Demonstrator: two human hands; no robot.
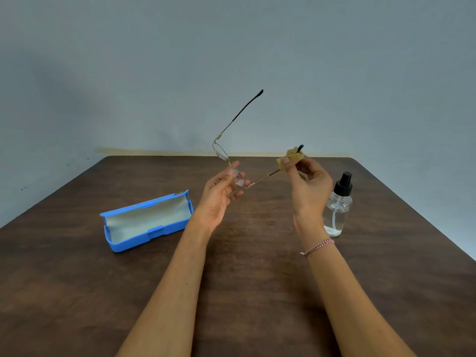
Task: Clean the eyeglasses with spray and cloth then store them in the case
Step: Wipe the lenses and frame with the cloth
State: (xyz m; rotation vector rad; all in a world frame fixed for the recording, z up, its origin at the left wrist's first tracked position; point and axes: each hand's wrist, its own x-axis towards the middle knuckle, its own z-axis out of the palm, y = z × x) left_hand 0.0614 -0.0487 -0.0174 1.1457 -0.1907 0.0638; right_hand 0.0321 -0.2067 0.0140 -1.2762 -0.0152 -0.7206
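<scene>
Person holds eyeglasses (pixel 221 151) up above the table (pixel 257 292), both temples unfolded. Left hand (pixel 216 199) pinches the frame at one lens. Right hand (pixel 310 186) pinches a tan cloth (pixel 291 161) wrapped around one temple near its black tip. Blue case (pixel 146 224) lies open on the table to the left, pale lining showing. Clear spray bottle (pixel 337 210), black pump top, stands upright just right of the right wrist; liquid level unclear.
</scene>
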